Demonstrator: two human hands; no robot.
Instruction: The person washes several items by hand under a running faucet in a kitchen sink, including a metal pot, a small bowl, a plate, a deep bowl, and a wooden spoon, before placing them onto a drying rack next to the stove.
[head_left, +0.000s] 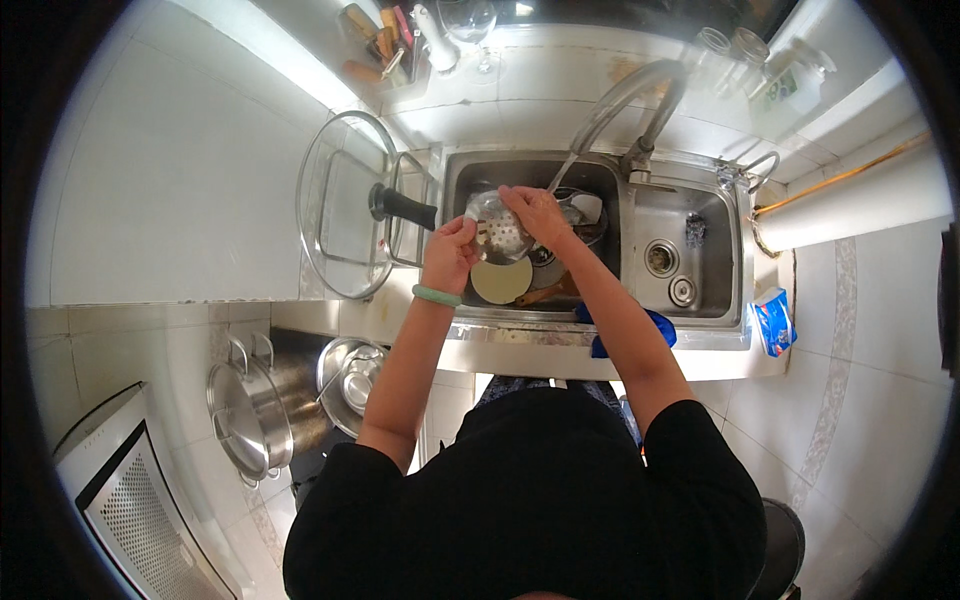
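Observation:
Over the left basin of a stainless steel double sink (534, 328), my left hand (450, 255) grips the rim of a round metal strainer with square holes (501, 229). My right hand (538, 214) is on the strainer's upper right side, fingers at its rim. A stream of water falls from the curved faucet (630, 94) close beside my right hand. Below the strainer, a pale yellow round dish (501, 283) and a brown wooden handle (541, 291) lie in the basin. More dishes (585, 210) are partly hidden behind my right hand and forearm.
A glass pot lid with a black knob (346, 202) leans in a wire rack at the left. A blue cloth (661, 328) hangs at the sink's front edge under my right forearm. The right basin holds a drain strainer (682, 290) and a steel scrubber (695, 229). Steel pots (251, 420) stand lower left.

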